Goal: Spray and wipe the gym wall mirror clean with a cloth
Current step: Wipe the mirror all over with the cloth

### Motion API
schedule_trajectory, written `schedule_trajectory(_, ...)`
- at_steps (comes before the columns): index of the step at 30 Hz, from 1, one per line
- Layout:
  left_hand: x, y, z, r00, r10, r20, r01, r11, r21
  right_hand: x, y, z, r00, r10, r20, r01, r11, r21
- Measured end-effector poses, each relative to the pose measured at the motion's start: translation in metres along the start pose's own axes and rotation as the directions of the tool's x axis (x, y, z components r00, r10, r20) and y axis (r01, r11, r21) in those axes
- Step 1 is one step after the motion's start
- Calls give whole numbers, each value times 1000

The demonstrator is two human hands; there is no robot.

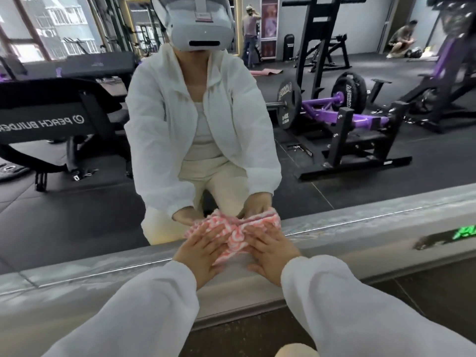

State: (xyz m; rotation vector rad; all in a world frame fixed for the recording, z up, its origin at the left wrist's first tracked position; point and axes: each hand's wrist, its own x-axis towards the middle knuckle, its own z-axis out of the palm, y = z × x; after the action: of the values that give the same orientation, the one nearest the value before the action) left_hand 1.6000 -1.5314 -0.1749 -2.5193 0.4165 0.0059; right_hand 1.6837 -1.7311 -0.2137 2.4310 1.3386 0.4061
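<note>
Cloth [235,237], pink-and-white patterned and bunched at its middle, lies against the bottom edge of the mirror [334,150], at roughly 12 o'clock from the person's forearms. It rests where the glass meets the grey ledge [360,243] running along the wall base.

Left hand [199,256] lies flat on the left part of the cloth, fingers straight and spread, pointing toward 1 o'clock. It presses the fabric and does not curl round it. Right hand [274,255] lies flat on the right part of the cloth, fingers extended toward 11 o'clock, thumb spread outward on the ledge side. It also presses without gripping. The two hands sit near each other with the gathered centre of the cloth between them.

Both arms wear white sleeves [347,300] that reach to the wrists.

The mirror shows the reflection of the person crouching in a white jacket, hands meeting the cloth at the glass line. Reflected behind, at 2 o'clock, stands a purple-and-black weight machine [342,119] with a black plate [288,105] on a bar. At 9 o'clock a black padded bench [51,117] carries mirrored white lettering. Dark floor mats [77,215] cover the reflected floor. A green glow [466,231] shows on the ledge at 3 o'clock.
</note>
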Motion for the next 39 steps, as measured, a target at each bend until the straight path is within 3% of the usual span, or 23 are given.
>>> schedule_trajectory(3, 26, 19, -11, 994, 49, 97, -42, 997, -67, -23, 23, 17, 998, 59, 8, -59, 998, 7)
schedule_trajectory(5, 44, 31, -20, 997, 75, -11, -76, 995, -57, -35, 36, 22, 995, 89, -45, -89, 996, 8)
schedule_trajectory(6, 53, 37, -13, 985, 90, -145, -84, 996, 42, -39, 42, 23, 992, 101, -79, -102, 995, -7)
schedule_trajectory(8, 60, 42, -23, 988, 122, -93, -114, 990, 87, -45, 52, 25, 985, 119, -127, -124, 992, -36)
schedule_trajectory(9, 62, 41, -30, 993, 74, -91, -66, 994, 85, -45, 57, 22, 979, 128, -158, -138, 989, -48)
schedule_trajectory(11, 68, 35, -34, 979, -28, -204, 38, 998, 45, -44, 74, 10, 964, 138, -226, -160, 984, -81)
schedule_trajectory(13, 72, 19, -47, 904, -96, -417, 98, 995, -16, -40, 91, -14, 944, 144, -295, -176, 981, -84)
schedule_trajectory(15, 78, 1, -71, 821, -125, -557, 66, 990, -125, -34, 114, -53, 937, 120, -328, -160, 982, -97)
schedule_trajectory(19, 77, -47, -157, 734, -220, -643, 68, 965, -252, -20, 157, -137, 922, 144, -359, -194, 975, -106)
schedule_trajectory(22, 74, -88, -218, 659, -289, -695, 171, 957, -236, -7, 185, -212, 872, 201, -447, -276, 955, -109)
schedule_trajectory(28, 66, -180, -371, 578, -360, -733, 241, 933, -267, 16, 254, -370, 774, 259, -578, -343, 939, -39)
schedule_trajectory(35, 65, -326, -606, 409, -332, -850, 369, 912, -179, 44, 386, -604, 640, 252, -726, -403, 914, -39)
schedule_trajectory(39, 67, -383, -696, 299, -384, -874, 435, 870, -233, 53, 449, -692, 574, 225, -787, -425, 904, -51)
